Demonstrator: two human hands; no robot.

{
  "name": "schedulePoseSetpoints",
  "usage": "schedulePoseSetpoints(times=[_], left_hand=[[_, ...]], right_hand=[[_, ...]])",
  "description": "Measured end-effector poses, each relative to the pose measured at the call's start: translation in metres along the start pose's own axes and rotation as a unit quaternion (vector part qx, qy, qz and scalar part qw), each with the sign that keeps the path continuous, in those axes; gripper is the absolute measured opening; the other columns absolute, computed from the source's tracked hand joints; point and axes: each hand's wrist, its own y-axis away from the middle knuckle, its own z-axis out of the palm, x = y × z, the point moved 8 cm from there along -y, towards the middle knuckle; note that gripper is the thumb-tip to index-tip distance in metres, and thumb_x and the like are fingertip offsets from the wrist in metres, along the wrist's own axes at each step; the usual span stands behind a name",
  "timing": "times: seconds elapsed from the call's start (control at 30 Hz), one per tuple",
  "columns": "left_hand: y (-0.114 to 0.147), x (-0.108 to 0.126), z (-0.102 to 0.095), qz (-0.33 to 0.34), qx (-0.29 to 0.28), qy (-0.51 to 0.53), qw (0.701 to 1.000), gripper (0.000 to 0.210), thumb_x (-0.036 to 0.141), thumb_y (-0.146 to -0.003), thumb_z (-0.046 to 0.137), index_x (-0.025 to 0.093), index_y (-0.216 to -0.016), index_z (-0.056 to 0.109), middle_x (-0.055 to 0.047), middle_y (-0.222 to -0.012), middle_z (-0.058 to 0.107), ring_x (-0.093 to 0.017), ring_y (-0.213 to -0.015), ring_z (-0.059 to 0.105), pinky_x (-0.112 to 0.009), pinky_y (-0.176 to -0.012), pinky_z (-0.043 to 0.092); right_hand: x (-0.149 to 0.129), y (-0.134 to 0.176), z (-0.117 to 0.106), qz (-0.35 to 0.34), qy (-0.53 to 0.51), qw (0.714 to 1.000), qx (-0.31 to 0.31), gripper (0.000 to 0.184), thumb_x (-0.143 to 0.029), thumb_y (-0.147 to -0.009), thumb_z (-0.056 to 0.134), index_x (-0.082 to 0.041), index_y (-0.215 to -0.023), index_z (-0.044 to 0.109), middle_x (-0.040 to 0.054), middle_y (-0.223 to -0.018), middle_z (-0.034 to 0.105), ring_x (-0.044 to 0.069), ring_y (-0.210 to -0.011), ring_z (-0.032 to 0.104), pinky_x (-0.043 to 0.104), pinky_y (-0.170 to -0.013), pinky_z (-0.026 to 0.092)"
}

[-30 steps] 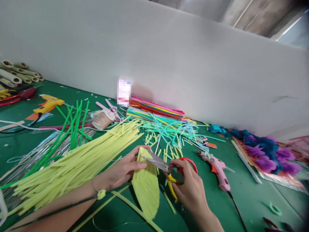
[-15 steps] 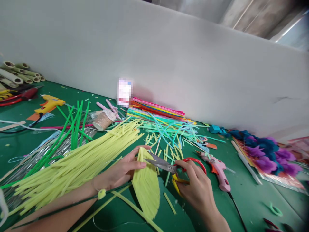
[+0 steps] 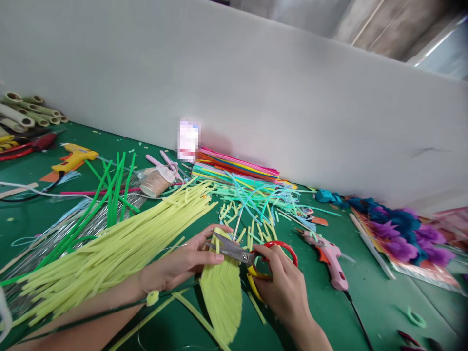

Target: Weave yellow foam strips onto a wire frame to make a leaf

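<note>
My left hand (image 3: 197, 251) pinches the upper end of a yellow-green leaf shape (image 3: 222, 297) built from fuzzy pipe cleaners. The leaf's broad part hangs down toward me. In my right hand (image 3: 287, 282) are scissors (image 3: 234, 247) with one red and one yellow handle loop. Their blades lie across the top of the leaf, close to my left thumb, and look nearly closed. A dark thin stem with a small yellow-green knob (image 3: 152, 297) runs along my left forearm.
A large bundle of yellow-green pipe cleaners (image 3: 120, 248) lies left, with green ones (image 3: 117, 190) behind. Cut bits (image 3: 256, 231) litter the middle. A pink glue gun (image 3: 331, 258) rests right, a yellow glue gun (image 3: 75, 158) far left. Purple flowers (image 3: 402, 243) lie far right.
My right hand has moved left with the scissors, and the blades now reach further across the leaf's top. The leaf has shifted slightly downward in my left hand.
</note>
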Motion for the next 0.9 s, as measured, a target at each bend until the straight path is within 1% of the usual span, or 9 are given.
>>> schedulePoseSetpoints(times=[0.03,0.1,0.23,0.33,0.43,0.57,0.7,0.8,0.9], left_hand=[[0.0,0.0,0.0,0.0,0.001,-0.011,1.0,0.058,0.017,-0.078,0.069,0.028,-0.13,0.045,-0.001,-0.103,0.063,-0.014,-0.084,0.058,-0.022,-0.073,0.041],[-0.001,-0.002,0.0,0.001,-0.007,-0.022,1.0,0.057,0.017,-0.076,0.071,0.026,-0.127,0.049,-0.002,-0.106,0.062,-0.016,-0.091,0.058,-0.023,-0.077,0.042],[-0.004,-0.004,0.003,0.019,-0.04,-0.015,0.999,0.06,0.015,-0.073,0.072,0.022,-0.128,0.05,-0.007,-0.118,0.06,-0.021,-0.105,0.056,-0.033,-0.091,0.041],[-0.005,-0.004,0.004,0.031,-0.054,-0.012,0.998,0.064,0.014,-0.072,0.073,0.022,-0.13,0.048,-0.009,-0.123,0.058,-0.024,-0.111,0.054,-0.037,-0.095,0.039],[-0.005,-0.004,0.004,0.031,-0.057,0.001,0.998,0.062,0.013,-0.073,0.073,0.022,-0.129,0.049,-0.009,-0.127,0.056,-0.025,-0.116,0.053,-0.039,-0.098,0.038],[-0.004,-0.006,0.0,0.015,-0.036,0.02,0.999,0.056,0.014,-0.076,0.069,0.022,-0.128,0.051,-0.009,-0.128,0.057,-0.026,-0.115,0.054,-0.04,-0.098,0.039],[-0.003,-0.009,-0.004,-0.006,-0.011,0.017,1.0,0.055,0.013,-0.076,0.068,0.023,-0.128,0.052,-0.009,-0.126,0.059,-0.025,-0.108,0.059,-0.037,-0.092,0.043],[-0.003,-0.008,-0.004,-0.005,-0.009,0.017,1.0,0.054,0.013,-0.076,0.069,0.022,-0.127,0.053,-0.009,-0.125,0.06,-0.025,-0.106,0.06,-0.035,-0.089,0.044],[-0.003,-0.007,-0.004,-0.002,-0.007,0.023,1.0,0.054,0.012,-0.075,0.069,0.021,-0.126,0.054,-0.01,-0.125,0.06,-0.025,-0.107,0.059,-0.036,-0.092,0.043]], right_hand=[[0.0,0.0,0.001,0.005,0.002,1.0,-0.001,0.033,-0.016,-0.076,0.051,-0.019,-0.108,0.056,0.0063,-0.087,0.067,0.02,-0.073,0.066,0.026,-0.057,0.05],[0.002,0.001,0.004,0.016,0.007,1.0,-0.007,0.035,-0.016,-0.075,0.051,-0.02,-0.109,0.056,0.0056,-0.088,0.067,0.019,-0.072,0.066,0.025,-0.056,0.049],[0.009,0.005,0.009,0.041,0.017,0.999,-0.023,0.042,-0.013,-0.069,0.052,-0.021,-0.111,0.055,0.0052,-0.094,0.068,0.02,-0.078,0.067,0.025,-0.058,0.05],[0.012,0.006,0.01,0.051,0.023,0.998,-0.027,0.046,-0.011,-0.067,0.051,-0.022,-0.111,0.054,0.0045,-0.096,0.068,0.02,-0.079,0.067,0.024,-0.059,0.05],[0.012,0.005,0.01,0.053,0.024,0.998,-0.028,0.047,-0.011,-0.066,0.051,-0.022,-0.112,0.054,0.0044,-0.095,0.068,0.02,-0.079,0.067,0.024,-0.058,0.05],[0.012,0.005,0.009,0.053,0.027,0.998,-0.025,0.045,-0.012,-0.067,0.05,-0.022,-0.111,0.055,0.0047,-0.094,0.068,0.019,-0.075,0.067,0.024,-0.056,0.049],[0.011,0.006,0.008,0.048,0.03,0.998,-0.017,0.043,-0.013,-0.069,0.05,-0.021,-0.112,0.055,0.0057,-0.092,0.068,0.019,-0.071,0.067,0.024,-0.052,0.048],[0.01,0.006,0.007,0.044,0.038,0.998,-0.012,0.042,-0.015,-0.073,0.049,-0.02,-0.114,0.054,0.0062,-0.091,0.068,0.019,-0.069,0.066,0.024,-0.051,0.047],[0.009,0.007,0.007,0.038,0.05,0.998,-0.012,0.041,-0.016,-0.076,0.049,-0.019,-0.117,0.054,0.0062,-0.089,0.068,0.018,-0.065,0.064,0.023,-0.05,0.047]])
